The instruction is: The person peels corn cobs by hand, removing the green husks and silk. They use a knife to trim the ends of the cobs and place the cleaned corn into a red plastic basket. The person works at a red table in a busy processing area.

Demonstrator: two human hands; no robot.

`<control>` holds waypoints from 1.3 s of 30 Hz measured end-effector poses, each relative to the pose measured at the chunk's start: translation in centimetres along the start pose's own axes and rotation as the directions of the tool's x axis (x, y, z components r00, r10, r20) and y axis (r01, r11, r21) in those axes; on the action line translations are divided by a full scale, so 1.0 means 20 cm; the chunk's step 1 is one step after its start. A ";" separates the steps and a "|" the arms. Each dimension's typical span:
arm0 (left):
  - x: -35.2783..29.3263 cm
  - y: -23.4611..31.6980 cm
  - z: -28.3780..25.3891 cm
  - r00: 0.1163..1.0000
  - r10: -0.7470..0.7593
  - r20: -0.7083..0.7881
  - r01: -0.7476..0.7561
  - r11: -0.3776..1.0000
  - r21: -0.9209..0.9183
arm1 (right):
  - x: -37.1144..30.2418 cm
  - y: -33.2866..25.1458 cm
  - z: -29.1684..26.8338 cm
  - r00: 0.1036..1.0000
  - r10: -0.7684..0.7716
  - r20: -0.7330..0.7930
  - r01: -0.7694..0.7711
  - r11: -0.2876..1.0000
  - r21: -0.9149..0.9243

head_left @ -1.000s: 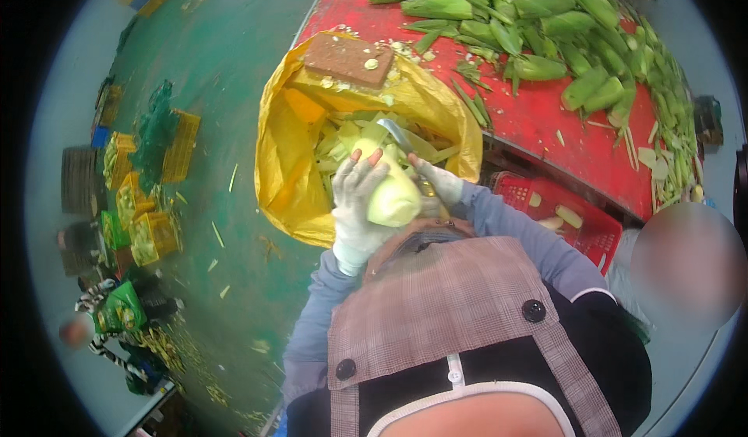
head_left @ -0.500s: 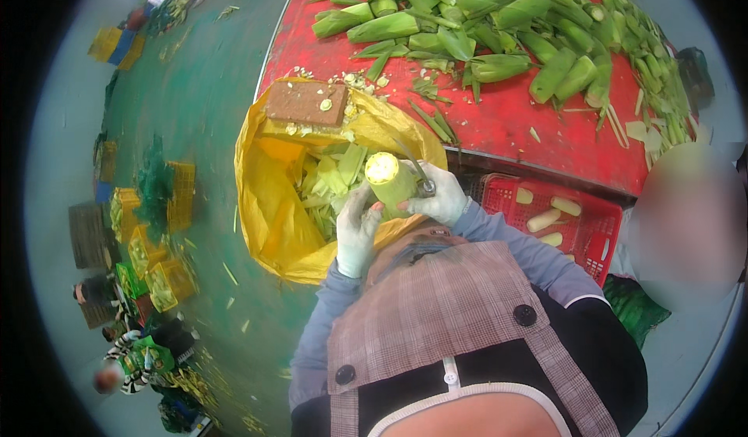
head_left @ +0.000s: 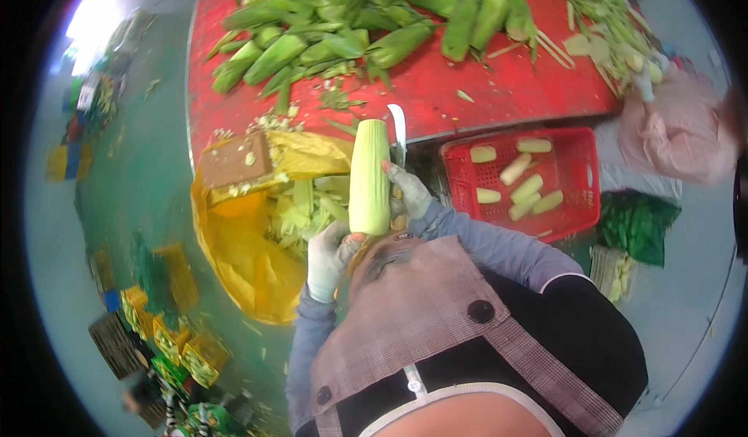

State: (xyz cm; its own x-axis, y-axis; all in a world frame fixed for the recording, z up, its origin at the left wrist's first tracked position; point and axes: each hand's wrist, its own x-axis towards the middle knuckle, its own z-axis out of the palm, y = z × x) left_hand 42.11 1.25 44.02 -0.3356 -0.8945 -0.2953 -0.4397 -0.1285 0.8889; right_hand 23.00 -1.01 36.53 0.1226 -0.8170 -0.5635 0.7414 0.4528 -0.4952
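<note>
An ear of corn [head_left: 369, 180], stripped to its pale green inner husk, stands nearly upright in front of my apron. My left hand [head_left: 330, 251], in a white glove with bare thumb tip, is closed on its lower end. My right hand [head_left: 410, 192], also gloved, has its thumb against the corn's right side and grips a knife; the handle is mostly hidden. The knife's curved blade [head_left: 400, 129] points up beside the corn's top. Left of the corn, a yellow sack [head_left: 241, 258] gapes with peeled husks [head_left: 300, 211] inside.
A red table [head_left: 436, 98] carries a heap of unpeeled corn [head_left: 343, 16]. A brown brick [head_left: 235, 160] lies on the sack's rim. Several peeled ears [head_left: 526, 188] lie in a red crate [head_left: 584, 203] at right. A person in pink [head_left: 674, 129] is at far right.
The corn has swung from its cut end facing me to lengthwise view, held upright. The knife blade now points up beside it. My view has shifted right, showing more of the red crate.
</note>
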 end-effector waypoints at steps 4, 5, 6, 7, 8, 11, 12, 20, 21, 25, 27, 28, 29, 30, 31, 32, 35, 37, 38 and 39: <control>0.07 0.00 0.05 0.989 -0.015 0.144 -0.012 0.983 0.183 | 0.13 -0.04 -0.35 0.987 -0.101 -0.125 0.115 0.986 0.118; 0.08 -0.01 0.06 0.999 -0.006 0.049 0.002 0.997 0.083 | 0.08 -0.15 -0.33 0.977 -0.091 -0.192 0.134 0.965 0.226; 0.10 -0.05 0.06 0.999 -0.002 -0.047 0.001 1.000 -0.021 | 0.06 -0.24 -0.36 0.963 -0.083 -0.255 0.167 0.930 0.327; 0.12 -0.11 0.00 0.989 -0.116 -0.090 0.116 0.993 0.000 | 0.08 -0.30 -0.44 0.892 -0.056 -0.449 0.235 0.906 0.353; 0.15 -0.18 -0.08 0.966 -0.221 -0.134 0.225 0.974 0.022 | 0.15 -0.29 -0.66 0.872 -0.084 -0.482 0.310 0.857 0.412; 0.15 -0.50 -0.25 0.976 -0.015 -0.218 0.133 0.832 0.539 | 0.10 -0.32 -1.22 0.811 -0.082 -0.580 0.362 0.849 0.386; 0.10 -0.67 -0.32 0.976 -0.049 -0.213 0.184 0.712 0.678 | 0.09 -0.31 -1.43 0.815 -0.184 -0.550 0.395 0.870 0.295; -0.03 -1.01 -0.30 0.951 -0.303 -0.055 0.262 0.703 0.661 | 0.15 0.11 -2.52 0.125 -0.129 -0.984 0.023 0.992 -0.127; -0.03 -1.04 -0.30 0.949 -0.314 -0.030 0.259 0.722 0.641 | 0.14 0.11 -2.47 0.134 -0.165 -0.977 -0.082 0.981 -0.177; 0.04 -1.08 -0.29 0.964 -0.262 -0.033 0.239 0.813 0.531 | 0.09 0.02 -2.16 0.313 -0.595 -0.740 -0.329 0.663 -0.673; 0.08 -1.12 -0.25 0.961 -0.269 -0.063 0.274 0.899 0.340 | 0.13 -0.17 -1.79 0.455 -0.680 -0.575 -0.031 0.633 -0.773; 0.07 -1.14 -0.23 0.958 -0.279 -0.072 0.288 0.927 0.239 | 0.19 -0.27 -1.64 0.504 -0.707 -0.496 0.128 0.629 -0.767; 0.12 -0.99 -0.18 0.954 -0.294 -0.050 0.294 0.897 0.331 | 0.26 -0.40 -1.49 0.550 -0.725 -0.414 0.221 0.604 -0.765; 0.13 -0.93 -0.14 0.950 -0.309 -0.053 0.311 0.911 0.270 | 0.36 -0.56 -1.34 0.590 -0.741 -0.321 0.321 0.580 -0.749; 0.14 -0.89 -0.10 0.945 -0.323 -0.058 0.328 0.922 0.207 | 0.45 -0.73 -1.17 0.587 -0.771 -0.246 0.279 0.478 -0.833; 0.14 -0.86 -0.07 0.940 -0.335 -0.063 0.340 0.930 0.141 | 0.56 -0.87 -1.05 0.586 -0.793 -0.166 0.237 0.363 -0.901; 0.16 -0.75 -0.01 0.958 -0.263 -0.115 0.275 0.955 0.114 | 0.98 -1.11 -0.92 0.472 -0.859 -0.198 0.113 0.282 -0.953; 0.14 -0.71 -0.01 0.954 -0.267 -0.135 0.275 0.960 0.048 | 1.15 -1.20 -0.81 0.465 -0.816 -0.344 -0.054 0.362 -0.931; 0.13 -0.66 0.00 0.947 -0.286 -0.145 0.289 0.957 0.004 | 1.21 -1.18 -0.83 0.440 -0.795 -0.417 -0.094 0.421 -0.902; 0.09 -0.59 0.00 0.932 -0.319 -0.171 0.316 0.948 -0.045 | 1.23 -1.16 -0.77 0.452 -0.767 -0.455 -0.150 0.437 -0.887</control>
State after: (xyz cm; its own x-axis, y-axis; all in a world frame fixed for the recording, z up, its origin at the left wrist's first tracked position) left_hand 46.65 1.12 32.92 -0.0298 -0.8661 -0.4990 -0.4851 -0.4239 0.7648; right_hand -1.32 -26.09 23.85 -0.8134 -0.5545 -0.1757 -0.2790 0.6370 -0.7186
